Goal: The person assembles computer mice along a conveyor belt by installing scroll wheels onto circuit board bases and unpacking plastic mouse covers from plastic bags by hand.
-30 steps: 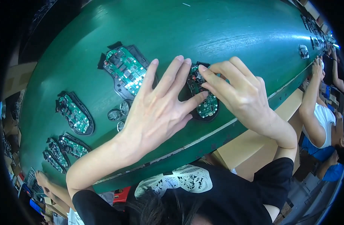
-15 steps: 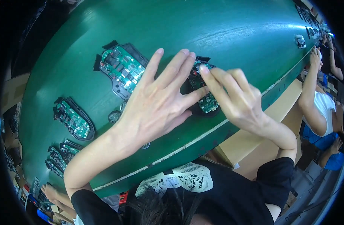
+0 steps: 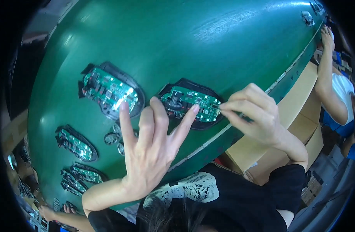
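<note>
In front of me a computer mouse base (image 3: 189,94) with a green circuit board lies on the green table. My left hand (image 3: 150,143) is open, fingers spread. Its thumb touches the board and its index fingertip is at the base's left end. My right hand (image 3: 254,112) is closed in a pinch at the board's right end, by a small pale connector. Whatever sits between those fingertips is too small to make out. Just left, a second mouse base (image 3: 111,91) lies partly beneath the tip of a left finger. Small spoked wheels (image 3: 111,138) lie beside that hand.
Further left on the table (image 3: 165,46) lie another mouse base (image 3: 76,143) and several more near the edge. An open cardboard box (image 3: 285,135) stands below the table's right edge. A co-worker's arm (image 3: 324,77) is at far right, another person's hand (image 3: 47,212) at lower left.
The mouse base before me has turned from upright to nearly sideways. My left hand has moved down and left, its thumb now on the board. My right hand has gone to the board's right end.
</note>
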### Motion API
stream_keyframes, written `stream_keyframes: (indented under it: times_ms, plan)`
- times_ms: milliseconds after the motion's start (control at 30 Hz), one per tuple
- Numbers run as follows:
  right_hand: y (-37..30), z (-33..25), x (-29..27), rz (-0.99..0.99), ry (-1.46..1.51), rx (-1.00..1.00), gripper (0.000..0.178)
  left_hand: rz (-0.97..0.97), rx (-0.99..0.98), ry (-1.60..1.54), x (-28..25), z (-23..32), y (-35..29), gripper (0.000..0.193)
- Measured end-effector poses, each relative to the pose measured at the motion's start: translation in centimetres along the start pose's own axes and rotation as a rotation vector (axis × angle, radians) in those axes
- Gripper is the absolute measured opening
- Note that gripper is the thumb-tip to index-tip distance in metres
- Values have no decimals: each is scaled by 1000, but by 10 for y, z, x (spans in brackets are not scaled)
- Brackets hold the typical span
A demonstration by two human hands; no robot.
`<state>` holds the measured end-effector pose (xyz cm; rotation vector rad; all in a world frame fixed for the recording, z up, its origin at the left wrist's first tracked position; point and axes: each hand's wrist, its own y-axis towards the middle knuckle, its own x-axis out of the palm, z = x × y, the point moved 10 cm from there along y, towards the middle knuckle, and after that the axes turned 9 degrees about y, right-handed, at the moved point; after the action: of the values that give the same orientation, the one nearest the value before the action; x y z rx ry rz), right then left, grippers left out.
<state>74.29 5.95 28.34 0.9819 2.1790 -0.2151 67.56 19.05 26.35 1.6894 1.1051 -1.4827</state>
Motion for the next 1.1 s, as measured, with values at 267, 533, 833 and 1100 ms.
stream_keyframes:
  times_ms: [267, 533, 833, 1100]
  plan:
    - [0, 11, 13, -22, 79, 37, 25, -76, -15, 17, 5, -1, 7, 77]
    - [-6, -32, 28, -61, -353, -143, 53, -80, 8, -294, -6, -23, 12, 65]
    - [54, 72, -87, 191, -511, 214, 44, -18, -184, -372, -55, -93, -12, 68]
    - [135, 223, -214, 356, -693, 398, 40, 1, -216, -411, -56, -104, -40, 63]
